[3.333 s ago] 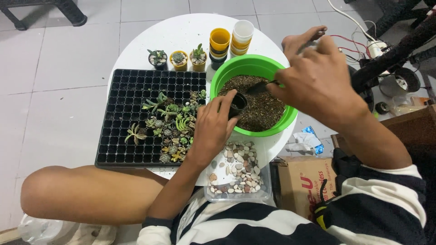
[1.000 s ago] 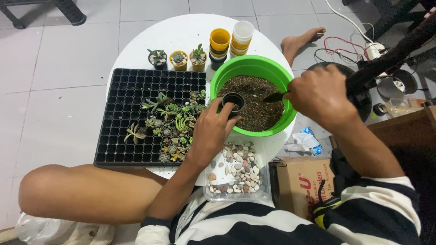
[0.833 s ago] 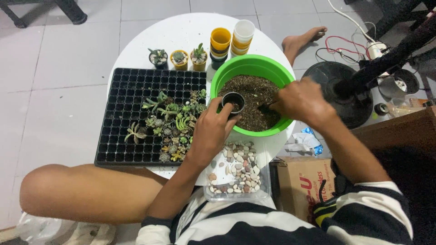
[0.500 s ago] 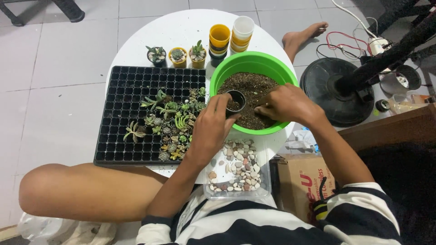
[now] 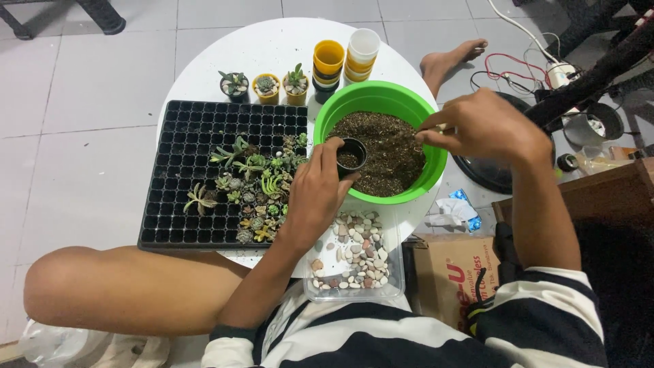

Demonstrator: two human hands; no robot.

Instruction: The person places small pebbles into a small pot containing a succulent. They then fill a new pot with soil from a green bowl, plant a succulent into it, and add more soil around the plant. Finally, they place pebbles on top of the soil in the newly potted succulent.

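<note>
On the round white surface (image 5: 272,48), a green bowl (image 5: 381,99) of dark soil (image 5: 388,150) sits at about two o'clock from the black seedling tray (image 5: 191,170). The left hand (image 5: 313,197) comes up from six o'clock, wrist bent, fingers curled closed around a small black pot (image 5: 351,155) that rests on the soil at the bowl's nine o'clock edge. The right hand (image 5: 487,126) reaches in from three o'clock over the bowl's rim, knuckles up, fingertips pinched together on a thin tool whose end barely shows; what kind it is cannot be told. Just below the bowl, at six o'clock, a clear tub of pebbles (image 5: 354,255) lies near the left wrist. Small succulents (image 5: 255,187) crowd the tray's right side.
</note>
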